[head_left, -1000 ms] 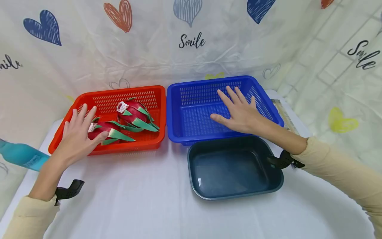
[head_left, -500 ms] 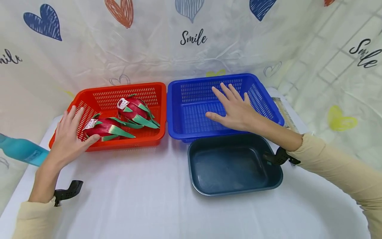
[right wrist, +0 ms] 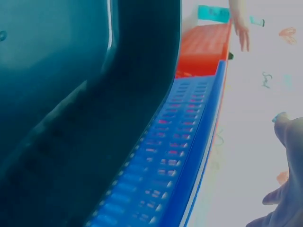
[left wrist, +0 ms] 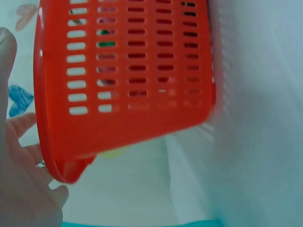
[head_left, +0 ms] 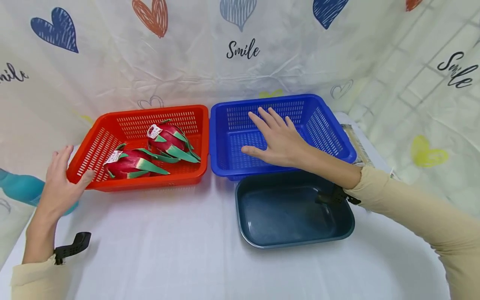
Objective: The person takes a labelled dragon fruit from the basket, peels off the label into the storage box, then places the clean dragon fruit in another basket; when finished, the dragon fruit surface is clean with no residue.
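My left hand [head_left: 61, 185] is at the left corner of the red basket [head_left: 150, 182], fingers spread along the outside and thumb near the front rim. In the left wrist view that hand [left wrist: 23, 184] lies beside the basket's rim. Two dragon fruits, a nearer one [head_left: 127, 166] and a farther one [head_left: 166, 139], lie in the red basket with white stickers and green scales. Fingers spread and holding nothing, my right hand [head_left: 279, 143] hovers over the blue basket [head_left: 247, 154]. The right wrist view shows this hand [right wrist: 291, 170] above the blue rim.
A dark teal basin [head_left: 288, 218] stands in front of the blue basket, under my right forearm. Behind my left hand is a turquoise bottle [head_left: 22, 189]. A flat printed item [head_left: 358, 146] lies right of the blue basket. White patterned cloth [head_left: 187, 71] hangs behind.
My left hand has moved left and down, from over the nearer dragon fruit to the red basket's outer corner. The right hand has drifted left over the blue basket.
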`<state>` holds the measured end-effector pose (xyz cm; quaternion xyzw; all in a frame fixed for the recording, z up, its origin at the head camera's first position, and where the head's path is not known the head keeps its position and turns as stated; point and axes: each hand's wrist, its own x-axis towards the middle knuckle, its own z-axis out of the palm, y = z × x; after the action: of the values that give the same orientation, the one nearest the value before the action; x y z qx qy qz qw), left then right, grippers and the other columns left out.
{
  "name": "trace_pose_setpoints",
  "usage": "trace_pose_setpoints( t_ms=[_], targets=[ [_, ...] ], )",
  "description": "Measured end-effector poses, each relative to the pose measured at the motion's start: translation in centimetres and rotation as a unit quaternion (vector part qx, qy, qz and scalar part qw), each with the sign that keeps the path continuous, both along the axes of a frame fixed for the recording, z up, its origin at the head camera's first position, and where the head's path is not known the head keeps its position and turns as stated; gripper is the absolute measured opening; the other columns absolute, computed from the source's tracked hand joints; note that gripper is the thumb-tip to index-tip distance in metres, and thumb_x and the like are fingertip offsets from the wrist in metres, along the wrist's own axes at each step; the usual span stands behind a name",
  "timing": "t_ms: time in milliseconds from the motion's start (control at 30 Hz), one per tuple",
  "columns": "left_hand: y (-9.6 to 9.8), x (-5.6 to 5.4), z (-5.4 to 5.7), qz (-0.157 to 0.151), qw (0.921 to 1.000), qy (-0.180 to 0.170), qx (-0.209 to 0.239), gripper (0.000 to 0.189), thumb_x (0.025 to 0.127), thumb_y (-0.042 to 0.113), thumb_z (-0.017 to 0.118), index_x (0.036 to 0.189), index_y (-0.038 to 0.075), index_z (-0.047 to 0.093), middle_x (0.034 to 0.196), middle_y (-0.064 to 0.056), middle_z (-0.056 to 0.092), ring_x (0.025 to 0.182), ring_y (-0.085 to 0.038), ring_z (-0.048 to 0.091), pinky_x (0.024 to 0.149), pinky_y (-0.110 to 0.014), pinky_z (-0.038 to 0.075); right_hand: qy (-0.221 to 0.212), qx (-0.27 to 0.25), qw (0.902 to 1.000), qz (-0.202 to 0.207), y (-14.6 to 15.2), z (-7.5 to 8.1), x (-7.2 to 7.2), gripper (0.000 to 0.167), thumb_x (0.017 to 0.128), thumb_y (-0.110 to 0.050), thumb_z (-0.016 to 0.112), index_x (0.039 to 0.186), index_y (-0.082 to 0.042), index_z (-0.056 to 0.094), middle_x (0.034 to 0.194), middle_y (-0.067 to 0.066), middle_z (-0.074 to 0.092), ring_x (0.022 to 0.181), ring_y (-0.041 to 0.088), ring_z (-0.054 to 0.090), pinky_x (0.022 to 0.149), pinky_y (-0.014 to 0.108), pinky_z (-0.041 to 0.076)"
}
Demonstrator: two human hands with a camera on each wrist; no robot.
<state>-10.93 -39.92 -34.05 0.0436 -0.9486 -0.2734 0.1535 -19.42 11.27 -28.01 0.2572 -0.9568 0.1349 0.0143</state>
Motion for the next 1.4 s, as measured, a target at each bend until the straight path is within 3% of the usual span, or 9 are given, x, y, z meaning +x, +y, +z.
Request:
trace_pose_setpoints(
  t_ms=[233,467,567,633,733,933,1000,1200,1400],
  targets=[
    [-1.7,0.5,-0.7,0.009,0.9989,-0.012,0.044,0.086,0.092,0.032,0.057,0.157,0.022,0.002,0.164,-0.015,0.002,0.150,-0.045,-0.002,0.101,-0.079,0.016,0.020,0.023,0.9986,0.044,-3.2,0.3,-0.1,0.091,0.086,-0.069,0.050,0.157,-0.023,0.015,0.164,0.010,0.013,0.152,0.035,0.008,0.116,0.068,0.011],
    [-2.2,0.5,-1.2,0.000,0.9971,-0.042,0.064,0.084,0.095,0.035,0.055,0.154,0.037,-0.004,0.164,-0.012,0.000,0.151,-0.038,0.000,0.105,-0.069,0.024,0.000,0.046,0.9949,0.090,-7.2,1.0,-0.5,0.090,0.086,-0.071,0.048,0.156,-0.024,0.017,0.164,0.007,0.016,0.152,0.030,0.011,0.118,0.064,0.015],
    [-2.5,0.5,-1.4,0.000,0.9974,-0.045,0.055,0.083,0.095,0.034,0.055,0.154,0.038,-0.002,0.164,-0.014,0.004,0.151,-0.037,0.004,0.105,-0.043,0.040,-0.008,0.047,0.9916,0.120,-9.4,1.5,-0.8,0.089,0.086,-0.071,0.048,0.156,-0.024,0.019,0.163,0.007,0.018,0.152,0.029,0.014,0.119,0.061,0.017],
    [-2.6,0.3,-1.6,-0.003,0.9975,-0.048,0.051,0.084,0.094,0.034,0.057,0.155,0.037,-0.002,0.162,-0.018,0.008,0.148,-0.041,0.010,0.090,-0.019,0.049,-0.009,0.049,0.9889,0.140,-10.9,1.8,-1.0,0.089,0.086,-0.071,0.049,0.155,-0.023,0.020,0.162,0.008,0.020,0.150,0.028,0.018,0.119,0.058,0.021],
    [-2.6,0.0,-1.8,-0.013,0.9971,-0.050,0.056,0.085,0.094,0.032,0.057,0.156,0.033,-0.001,0.159,-0.024,0.010,0.141,-0.049,0.018,0.063,0.004,0.034,-0.011,0.052,0.9847,0.166,-13.2,2.1,-1.4,0.089,0.086,-0.071,0.049,0.155,-0.022,0.020,0.161,0.007,0.022,0.149,0.026,0.022,0.118,0.050,0.029],
    [-2.7,-0.2,-2.0,-0.018,0.9941,-0.076,0.075,0.087,0.096,0.035,0.055,0.156,0.028,-0.007,0.164,-0.017,0.001,0.142,-0.052,0.016,0.059,0.004,0.035,-0.054,0.057,0.9797,0.185,-18.0,2.4,-1.8,0.092,0.086,-0.072,0.048,0.157,-0.027,0.011,0.163,0.001,0.016,0.150,0.020,0.019,0.118,0.043,0.032],
    [-2.7,-0.2,-2.2,-0.018,0.9934,-0.087,0.073,0.088,0.096,0.036,0.055,0.156,0.026,-0.009,0.162,-0.021,0.003,0.138,-0.055,0.018,0.057,0.003,0.035,-0.073,0.061,0.9790,0.181,-19.5,2.4,-1.8,0.094,0.084,-0.075,0.048,0.156,-0.031,0.006,0.164,-0.002,0.011,0.151,0.018,0.015,0.120,0.043,0.028],
    [-3.0,-0.1,-2.2,-0.021,0.9927,-0.107,0.051,0.089,0.096,0.037,0.053,0.155,0.015,-0.009,0.154,-0.036,0.014,0.127,-0.057,0.023,0.054,-0.001,0.033,-0.095,0.063,0.9771,0.180,-22.9,2.4,-2.3,0.097,0.081,-0.075,0.051,0.156,-0.036,0.003,0.164,-0.005,0.007,0.151,0.015,0.014,0.118,0.040,0.033],
    [-3.4,-0.4,-2.1,-0.028,0.9904,-0.126,0.051,0.088,0.097,0.038,0.053,0.156,0.015,-0.009,0.152,-0.037,0.015,0.123,-0.053,0.022,0.055,-0.003,0.036,-0.112,0.069,0.9735,0.187,-25.4,2.1,-3.0,0.097,0.082,-0.073,0.052,0.155,-0.034,0.002,0.163,-0.007,0.010,0.147,0.011,0.019,0.113,0.033,0.038]
  ],
)
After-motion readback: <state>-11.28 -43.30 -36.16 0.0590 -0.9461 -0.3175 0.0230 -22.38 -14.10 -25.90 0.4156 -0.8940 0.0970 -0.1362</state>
